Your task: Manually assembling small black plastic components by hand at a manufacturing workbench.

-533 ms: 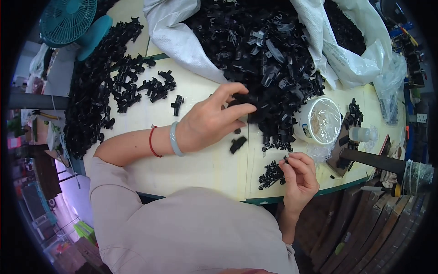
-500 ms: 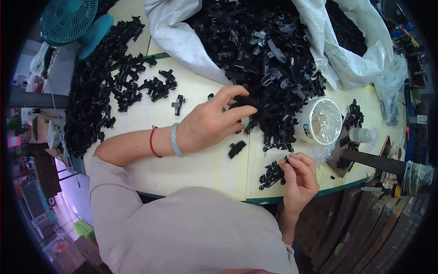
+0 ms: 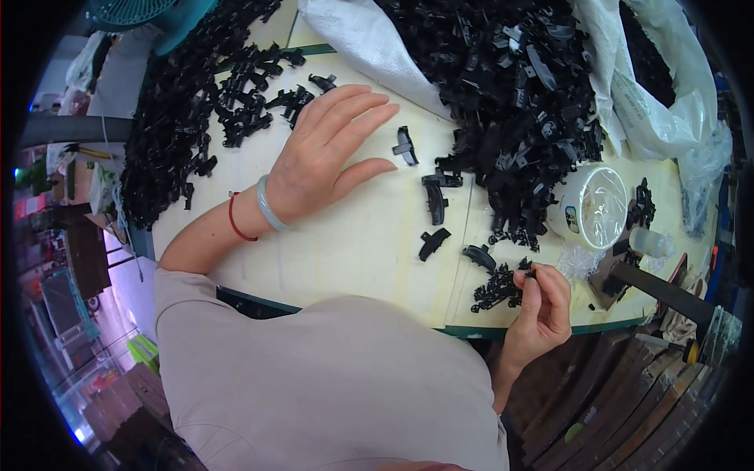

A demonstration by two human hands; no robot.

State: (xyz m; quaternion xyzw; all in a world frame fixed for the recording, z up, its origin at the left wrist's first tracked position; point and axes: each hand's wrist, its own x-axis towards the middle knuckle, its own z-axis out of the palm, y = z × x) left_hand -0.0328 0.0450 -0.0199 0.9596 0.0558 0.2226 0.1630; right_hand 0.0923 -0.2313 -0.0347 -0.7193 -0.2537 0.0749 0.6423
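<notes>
My left hand (image 3: 318, 153) hovers over or rests on the pale tabletop with its fingers stretched out, holding nothing. Its fingertips are close to a few black plastic clip-like parts (image 3: 292, 102), partly covered by the hand. To its right, a single black clip part (image 3: 405, 146) lies loose, with several more, among them a curved one (image 3: 434, 200), between it and the big heap of black plastic parts (image 3: 514, 102). My right hand (image 3: 542, 310) pinches a tiny black piece (image 3: 530, 274) between thumb and fingertips, beside a small pile of little black pieces (image 3: 495, 290).
White woven sacks (image 3: 377, 51) flank the big heap. Another spread of black parts (image 3: 161, 133) covers the table's left side. At right stand a white tub (image 3: 577, 210) covered in clear film, a small bottle (image 3: 648, 242) and a dark metal bar (image 3: 660, 290). A teal fan (image 3: 184, 23) is far left.
My left hand has gone from the big heap leftward and opened. More clip parts now lie loose beside the heap. My right hand keeps its pinch near the small pile; the whole view has shifted.
</notes>
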